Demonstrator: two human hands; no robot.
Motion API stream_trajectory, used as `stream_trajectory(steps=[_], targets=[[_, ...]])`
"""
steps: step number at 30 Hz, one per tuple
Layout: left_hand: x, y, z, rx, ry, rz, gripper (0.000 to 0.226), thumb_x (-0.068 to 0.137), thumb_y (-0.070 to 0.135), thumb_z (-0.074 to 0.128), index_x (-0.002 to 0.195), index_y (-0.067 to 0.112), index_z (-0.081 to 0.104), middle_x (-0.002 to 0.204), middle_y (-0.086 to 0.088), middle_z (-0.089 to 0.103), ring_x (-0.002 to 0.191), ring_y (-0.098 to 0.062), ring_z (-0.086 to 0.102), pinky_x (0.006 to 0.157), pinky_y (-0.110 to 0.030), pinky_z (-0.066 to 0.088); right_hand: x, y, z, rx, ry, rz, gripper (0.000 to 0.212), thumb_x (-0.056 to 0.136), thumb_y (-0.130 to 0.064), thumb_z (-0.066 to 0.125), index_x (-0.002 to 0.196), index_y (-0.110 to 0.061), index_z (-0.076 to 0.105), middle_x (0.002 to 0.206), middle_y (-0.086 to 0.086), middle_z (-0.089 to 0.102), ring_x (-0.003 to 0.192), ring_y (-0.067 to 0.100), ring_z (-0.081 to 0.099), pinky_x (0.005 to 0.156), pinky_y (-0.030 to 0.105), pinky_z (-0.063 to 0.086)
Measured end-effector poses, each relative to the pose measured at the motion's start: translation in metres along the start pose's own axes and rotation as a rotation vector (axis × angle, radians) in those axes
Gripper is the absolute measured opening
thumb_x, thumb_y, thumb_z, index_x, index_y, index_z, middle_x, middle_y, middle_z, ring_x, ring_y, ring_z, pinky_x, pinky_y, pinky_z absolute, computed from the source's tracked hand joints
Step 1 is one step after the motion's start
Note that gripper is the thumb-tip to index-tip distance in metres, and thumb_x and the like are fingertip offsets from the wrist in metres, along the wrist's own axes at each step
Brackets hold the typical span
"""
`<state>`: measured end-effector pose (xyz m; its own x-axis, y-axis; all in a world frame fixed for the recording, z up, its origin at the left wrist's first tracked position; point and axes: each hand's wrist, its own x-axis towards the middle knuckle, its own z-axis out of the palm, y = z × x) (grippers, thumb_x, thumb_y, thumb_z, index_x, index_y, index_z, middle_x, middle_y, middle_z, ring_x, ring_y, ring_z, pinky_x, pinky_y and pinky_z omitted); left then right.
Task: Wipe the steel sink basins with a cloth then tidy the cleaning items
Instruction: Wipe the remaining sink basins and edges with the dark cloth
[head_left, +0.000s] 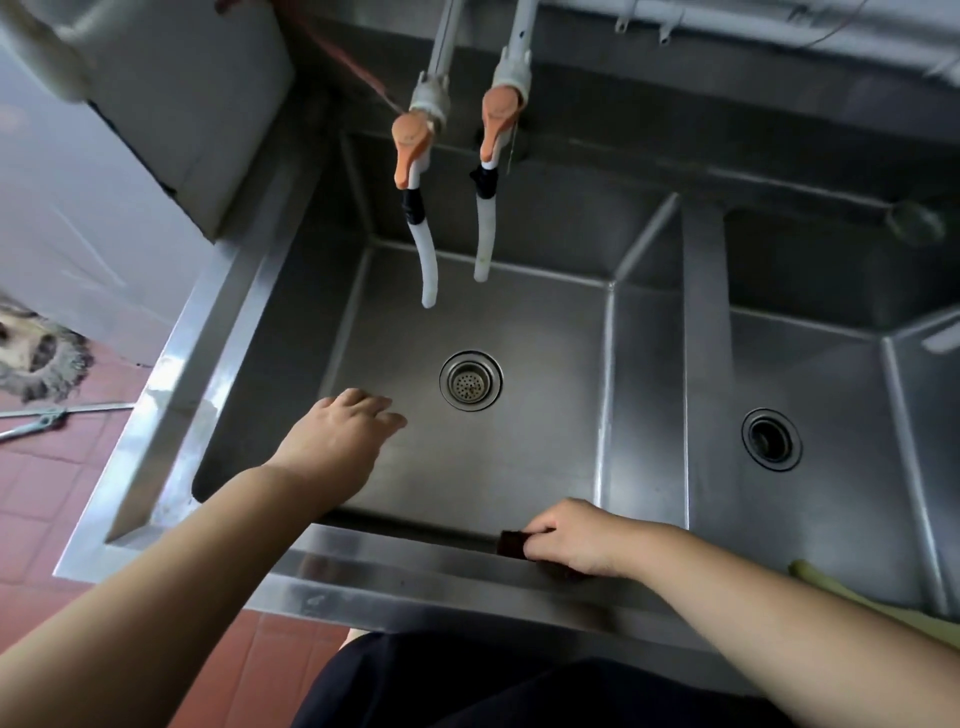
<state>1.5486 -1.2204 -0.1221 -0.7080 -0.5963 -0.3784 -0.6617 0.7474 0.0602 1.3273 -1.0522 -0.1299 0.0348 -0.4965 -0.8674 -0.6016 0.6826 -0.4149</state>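
At the far left, on the red tiled floor, we count one shaggy mop head and one metal handle lying beside it. Above them stands one pale box-like unit against the sink's left edge.

The steel sink has two basins. In the left basin we see one drain strainer, and above it hang two taps, each with an orange lever and a white hose: the left tap and the right tap. Each hose is bound with black tape just below its lever (two wraps in all).

Our left hand reaches into the left basin with its fingers straight and loosely spread, palm down just left of the strainer, holding nothing; we cannot tell whether it touches the steel floor.

Our right hand rests on the sink's front rim, fingers curled around one dark reddish-brown cloth, whose end sticks out to the left of the fingers and lies on the rim's inner edge.

In the right basin we count one open drain hole. At the far right, one yellow-green item lies on the front rim, mostly hidden by our right forearm.

We can read no brand, label or writing anywhere.
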Motion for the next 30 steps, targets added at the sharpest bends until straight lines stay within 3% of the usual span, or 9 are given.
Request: stream_trajectory(steps=[3,9,11,13,15,18,21,24,30], targets=[[-0.003,0.009,-0.006,0.012,0.008,0.011,0.051,0.095,0.017,0.043,0.143,0.036,0.034,0.152,0.006,0.031,0.138,-0.016,0.025,0.107,-0.029,0.027,-0.01,0.013,-0.011,-0.185,0.004,0.124,0.031,0.085,-0.03,0.048,0.056,-0.018,0.051,0.06,-0.002,0.048,0.059,0.017,0.044,0.045,0.022,0.03],[-0.011,0.019,-0.022,0.005,0.038,0.005,0.051,0.095,0.019,0.043,0.142,0.036,0.035,0.151,0.007,0.031,0.138,-0.017,0.026,0.108,-0.03,0.028,-0.02,0.026,-0.016,-0.346,-0.005,0.262,0.031,0.088,-0.028,0.041,0.101,-0.009,0.062,0.08,0.005,0.052,0.071,0.022,0.049,0.054,0.024,0.036],[-0.015,0.02,-0.025,0.001,0.045,-0.009,0.051,0.095,0.018,0.043,0.142,0.036,0.035,0.151,0.007,0.031,0.138,-0.017,0.026,0.108,-0.03,0.027,-0.021,0.027,-0.013,-0.306,0.024,0.237,0.031,0.09,-0.026,0.043,0.103,-0.008,0.063,0.075,0.0,0.049,0.073,0.02,0.049,0.053,0.022,0.036],[-0.021,0.019,-0.027,-0.008,0.044,-0.029,0.051,0.096,0.018,0.042,0.143,0.036,0.035,0.151,0.007,0.031,0.138,-0.016,0.026,0.109,-0.03,0.026,-0.025,0.027,-0.009,-0.255,0.104,0.218,0.018,0.085,-0.024,0.046,0.084,-0.016,0.063,0.073,0.0,0.05,0.072,0.02,0.049,0.047,0.02,0.033],[-0.027,0.016,-0.025,-0.021,0.029,-0.051,0.05,0.097,0.019,0.042,0.143,0.036,0.033,0.152,0.008,0.029,0.138,-0.016,0.024,0.11,-0.029,0.025,-0.025,0.032,-0.006,-0.04,0.174,0.177,0.012,0.079,-0.02,0.054,0.072,-0.021,0.064,0.068,-0.001,0.056,0.061,0.015,0.052,0.044,0.015,0.034],[-0.034,0.011,-0.014,-0.045,-0.03,-0.075,0.05,0.097,0.023,0.042,0.144,0.035,0.03,0.153,0.008,0.027,0.139,-0.015,0.023,0.11,-0.029,0.026,-0.021,0.031,-0.012,0.297,0.144,0.116,0.017,0.076,-0.011,0.065,0.077,-0.026,0.072,0.067,-0.002,0.064,0.053,0.008,0.057,0.05,0.014,0.043],[-0.036,0.012,0.002,-0.092,-0.074,-0.101,0.05,0.098,0.027,0.043,0.145,0.035,0.029,0.153,0.009,0.028,0.14,-0.015,0.023,0.11,-0.03,0.026,0.007,0.026,-0.021,0.379,0.24,0.118,0.022,0.079,-0.012,0.066,0.097,-0.024,0.072,0.084,0.003,0.068,0.067,0.014,0.06,0.059,0.02,0.047],[-0.033,0.017,0.017,-0.171,-0.081,-0.117,0.047,0.098,0.034,0.042,0.144,0.035,0.032,0.151,0.009,0.031,0.138,-0.015,0.025,0.11,-0.03,0.026,0.044,0.027,-0.023,0.168,0.362,0.105,0.024,0.083,-0.017,0.062,0.105,-0.024,0.068,0.087,0.0,0.066,0.074,0.015,0.061,0.066,0.021,0.047],[-0.027,0.014,0.046,-0.271,-0.067,-0.142,0.045,0.097,0.045,0.038,0.14,0.033,0.041,0.145,0.011,0.042,0.133,-0.013,0.033,0.106,-0.029,0.028,0.107,0.038,-0.012,-0.158,0.251,-0.016,0.04,0.089,-0.019,0.06,0.129,-0.024,0.057,0.131,0.002,0.051,0.121,0.023,0.048,0.096,0.024,0.037]])
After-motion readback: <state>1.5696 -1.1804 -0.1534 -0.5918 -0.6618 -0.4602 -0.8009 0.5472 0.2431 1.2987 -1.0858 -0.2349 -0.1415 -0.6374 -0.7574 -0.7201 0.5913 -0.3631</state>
